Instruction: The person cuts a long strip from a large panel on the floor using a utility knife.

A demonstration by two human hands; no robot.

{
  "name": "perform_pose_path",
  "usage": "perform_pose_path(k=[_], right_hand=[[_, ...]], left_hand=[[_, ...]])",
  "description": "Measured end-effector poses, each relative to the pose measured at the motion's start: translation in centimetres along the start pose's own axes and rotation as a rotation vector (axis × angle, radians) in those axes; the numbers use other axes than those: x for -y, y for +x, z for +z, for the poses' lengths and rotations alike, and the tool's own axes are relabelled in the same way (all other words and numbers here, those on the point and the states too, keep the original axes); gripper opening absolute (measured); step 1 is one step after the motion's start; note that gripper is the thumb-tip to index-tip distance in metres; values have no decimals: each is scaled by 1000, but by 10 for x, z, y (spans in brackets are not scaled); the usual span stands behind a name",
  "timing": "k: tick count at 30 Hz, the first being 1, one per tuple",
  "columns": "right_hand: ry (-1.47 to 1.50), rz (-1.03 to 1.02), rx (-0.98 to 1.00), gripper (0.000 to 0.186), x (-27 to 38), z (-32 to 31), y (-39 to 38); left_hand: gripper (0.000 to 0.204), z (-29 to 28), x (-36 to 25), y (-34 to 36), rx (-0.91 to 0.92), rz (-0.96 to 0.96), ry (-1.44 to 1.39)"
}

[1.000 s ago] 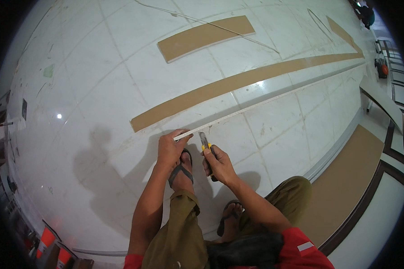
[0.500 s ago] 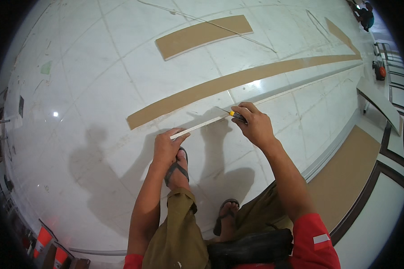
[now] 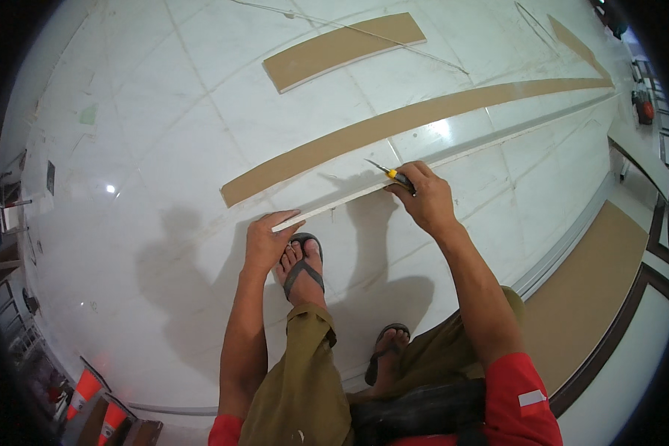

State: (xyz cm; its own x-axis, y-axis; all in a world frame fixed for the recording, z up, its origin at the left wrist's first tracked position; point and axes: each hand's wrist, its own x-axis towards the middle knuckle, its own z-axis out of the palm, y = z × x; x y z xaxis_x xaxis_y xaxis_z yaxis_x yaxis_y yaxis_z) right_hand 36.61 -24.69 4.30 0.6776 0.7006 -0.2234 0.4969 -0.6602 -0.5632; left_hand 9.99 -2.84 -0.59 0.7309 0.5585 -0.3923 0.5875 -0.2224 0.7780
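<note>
A long, thin white-edged strip of board (image 3: pixel 342 201) stretches from my left hand toward the far right, its narrow edge facing up. My left hand (image 3: pixel 262 241) pinches its near end between thumb and fingers. Farther along, my right hand (image 3: pixel 430 199) is closed around a yellow-and-black utility knife (image 3: pixel 401 179) and sits at the strip, with some fingers hidden. The knife's blade is out and points up and left, above the strip. My sandalled left foot (image 3: pixel 303 266) is just below the strip's near end.
Beyond the strip, a long brown board piece (image 3: pixel 394 123) and a shorter one (image 3: pixel 342 53) lie on white floor tiles, with a thin cord (image 3: pixel 424 53) across the shorter. A wide brown panel (image 3: pixel 583 290) lies at right. Orange-and-white cones (image 3: pixel 85 392) stand lower left.
The view has shifted slightly. My left foot shows farther forward, beside my left hand. The knife blade is tilted more upward; both hands keep their holds.
</note>
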Motion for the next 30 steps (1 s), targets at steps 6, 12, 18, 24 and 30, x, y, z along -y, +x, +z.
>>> perform_pose_path(k=[6,12,18,24,30], right_hand=[[-37,-100,37,27,18,23,-17],[-22,-111,80,29,20,32,-24],[-35,-117,93,30,24,32,-21],[-27,-135,74,29,23,33,-21],[-19,-112,98,29,22,32,-20]], left_hand=[[25,-16,25,-40,-13,-55,-11],[58,-22,10,-58,-143,26,73],[66,-24,-24,-36,21,459,559],[52,-16,-12,-12,138,577,871],[53,17,-15,-11,-5,613,853]])
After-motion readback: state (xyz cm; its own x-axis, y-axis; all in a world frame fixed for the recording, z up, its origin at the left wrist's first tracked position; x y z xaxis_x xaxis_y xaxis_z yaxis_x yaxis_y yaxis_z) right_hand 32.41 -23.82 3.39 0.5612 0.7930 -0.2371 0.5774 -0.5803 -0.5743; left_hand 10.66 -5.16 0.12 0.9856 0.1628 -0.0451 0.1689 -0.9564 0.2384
